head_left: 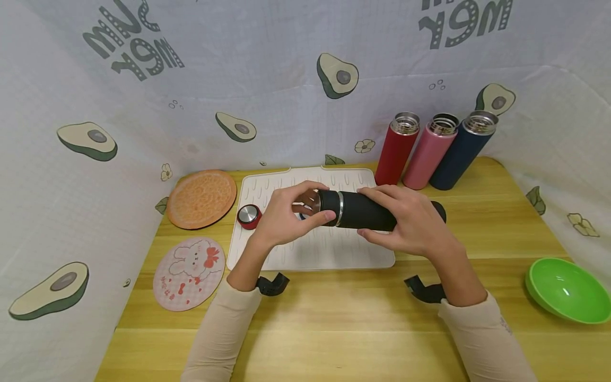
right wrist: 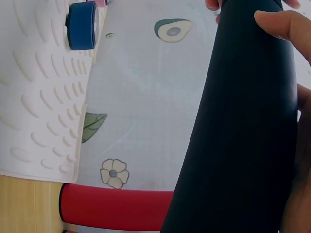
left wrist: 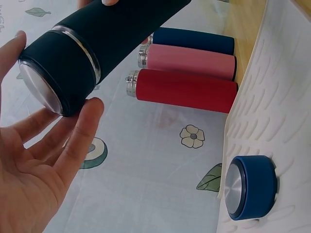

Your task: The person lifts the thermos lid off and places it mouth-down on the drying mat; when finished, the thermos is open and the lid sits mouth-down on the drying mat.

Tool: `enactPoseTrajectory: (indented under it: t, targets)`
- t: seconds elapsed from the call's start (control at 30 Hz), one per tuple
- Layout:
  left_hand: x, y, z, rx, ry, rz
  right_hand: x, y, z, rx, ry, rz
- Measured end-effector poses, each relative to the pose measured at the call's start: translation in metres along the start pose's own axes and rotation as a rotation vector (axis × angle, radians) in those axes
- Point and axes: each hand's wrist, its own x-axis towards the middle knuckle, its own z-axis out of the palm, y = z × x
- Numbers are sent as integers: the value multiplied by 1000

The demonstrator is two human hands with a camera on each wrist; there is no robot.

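Observation:
A black vacuum flask (head_left: 365, 211) is held in the air, lying nearly level over the white draining mat (head_left: 315, 260). My right hand (head_left: 410, 220) grips its body, thumb on the near side. At the other end my left hand (head_left: 286, 217) pinches the flask's black lid (left wrist: 60, 70) between thumb and fingers; a steel ring lies between lid and body, and the lid's top is silver. On the mat sits a blue lid (left wrist: 257, 187), mostly hidden behind my left hand in the head view. A red lid (head_left: 249, 216) with a silver top rests at the mat's left side.
Lidless red (head_left: 397, 151), pink (head_left: 429, 154) and navy (head_left: 462, 154) flasks stand at the back right. Two round mats, an orange one (head_left: 202, 199) and a pink bunny one (head_left: 189, 274), lie left. A green bowl (head_left: 568, 291) is at the right edge. Patterned cloth hangs behind.

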Motion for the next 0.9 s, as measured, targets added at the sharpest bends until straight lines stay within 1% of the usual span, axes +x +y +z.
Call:
enactPoseTrajectory:
  t: [0.07,0.13,0.2,0.27,0.37,0.43,0.5,0.57,0.73,0.8,0.9]
  targets:
    - [0,-1,-1,0,-10,-9,0,0,0,-2,-3,5]
    - [0,-2,-2,-10,-30,7,0,0,-1,-1,-11,19]
    - [0,-2,-4,-16,-53,52,0,0,-2,2,-26,42]
    - [1,-2,-5,-18,-76,113,-1,0,-4,3,-45,71]
    - [1,-1,-6,21,-102,207,-1,2,-5,2,-75,104]
    - [1,-1,-6,58,-115,245,-1,2,-6,1,-90,116]
    - [1,-1,-6,83,-125,269,-1,3,-6,3,-98,119]
    - [1,-1,-5,84,-135,274,-1,3,-6,9,-99,115]
    - [2,-3,-3,16,-145,250,-1,4,-6,20,-95,102]
    - [2,-4,-2,1,-136,231,-1,3,-5,23,-91,102]
    - [3,-4,0,-11,-101,172,-1,3,-5,26,-77,96]
